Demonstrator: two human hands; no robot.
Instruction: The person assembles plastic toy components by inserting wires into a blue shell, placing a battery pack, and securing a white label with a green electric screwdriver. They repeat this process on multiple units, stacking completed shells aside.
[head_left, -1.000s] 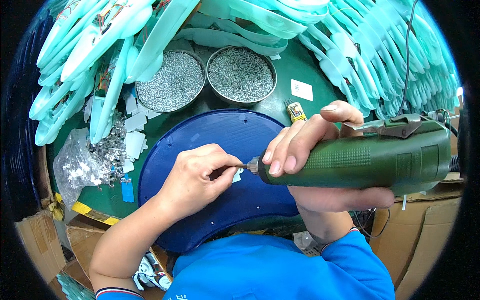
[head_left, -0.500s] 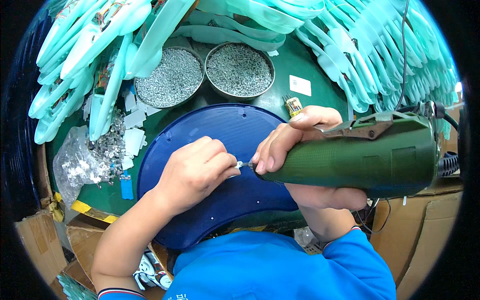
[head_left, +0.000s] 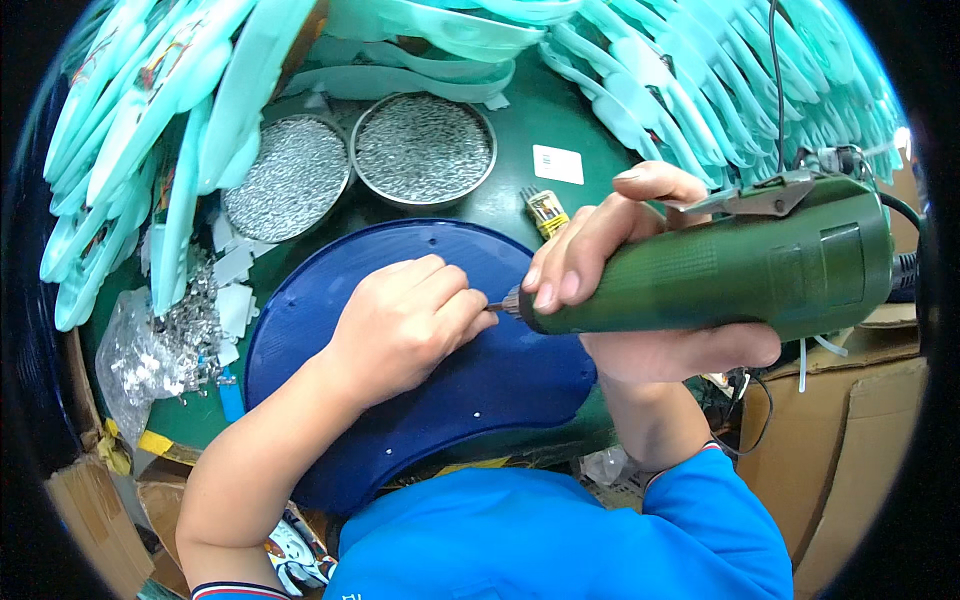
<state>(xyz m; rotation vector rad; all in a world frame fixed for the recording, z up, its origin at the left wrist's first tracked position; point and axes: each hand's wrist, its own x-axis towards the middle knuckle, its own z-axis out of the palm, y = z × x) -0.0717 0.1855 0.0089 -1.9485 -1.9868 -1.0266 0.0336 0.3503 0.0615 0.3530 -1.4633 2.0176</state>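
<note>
My right hand [head_left: 590,245] is wrapped round a green electric screwdriver [head_left: 730,268], which lies nearly level with its tip to the left. Its thin bit [head_left: 497,307] reaches the fingertips of my left hand [head_left: 405,320]. Those fingers are pinched together around the bit's end, and whatever small piece they grip is hidden. Both hands are above a dark blue curved tray [head_left: 450,400]. A few tiny white specks lie on the tray.
Two round bowls of small metal screws, a left bowl [head_left: 285,178] and a right bowl [head_left: 425,148], stand behind the tray. Turquoise plastic shells [head_left: 680,90] are piled along the back. A clear bag [head_left: 125,370] of small parts lies left, a yellow bit case [head_left: 545,212] behind my right hand.
The whole view has shifted, so bowls and tray sit further left. A small white piece that showed at my left fingertips is now covered by them. The screwdriver stays in my right hand.
</note>
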